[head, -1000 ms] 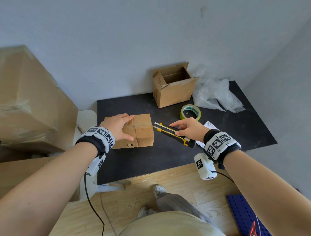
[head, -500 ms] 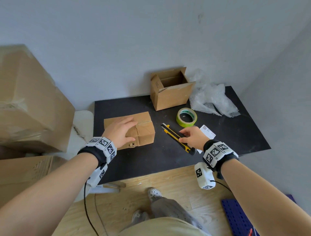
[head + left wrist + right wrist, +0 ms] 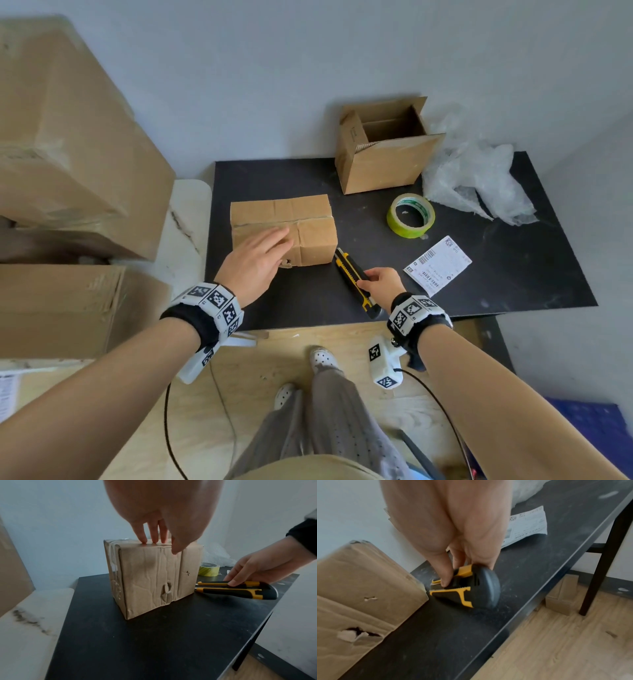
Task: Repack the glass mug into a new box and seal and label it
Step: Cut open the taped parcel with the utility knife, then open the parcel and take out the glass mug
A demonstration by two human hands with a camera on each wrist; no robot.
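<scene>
A worn, taped cardboard box (image 3: 301, 224) (image 3: 154, 574) (image 3: 359, 588) with a torn hole in its front stands on the black table (image 3: 513, 260). My left hand (image 3: 255, 262) (image 3: 159, 534) rests on the box's top with straight fingers. My right hand (image 3: 382, 284) (image 3: 453, 561) grips a yellow and black utility knife (image 3: 354, 281) (image 3: 240, 589) (image 3: 471, 589), which lies low over the table with its tip beside the box's right front corner. An open empty cardboard box (image 3: 383, 147) stands at the back. A shipping label (image 3: 438, 264) (image 3: 525, 524) lies right of my right hand. The mug is hidden.
A roll of green tape (image 3: 411, 215) (image 3: 208, 570) lies in front of the open box, and crumpled bubble wrap (image 3: 476, 181) at the back right. Large cardboard boxes (image 3: 68, 154) are stacked to the left. The table's front edge runs just below my wrists.
My right hand has drawn back toward the table's front edge and swung the knife so that its tip points at the box's corner. My left hand stays on the box top.
</scene>
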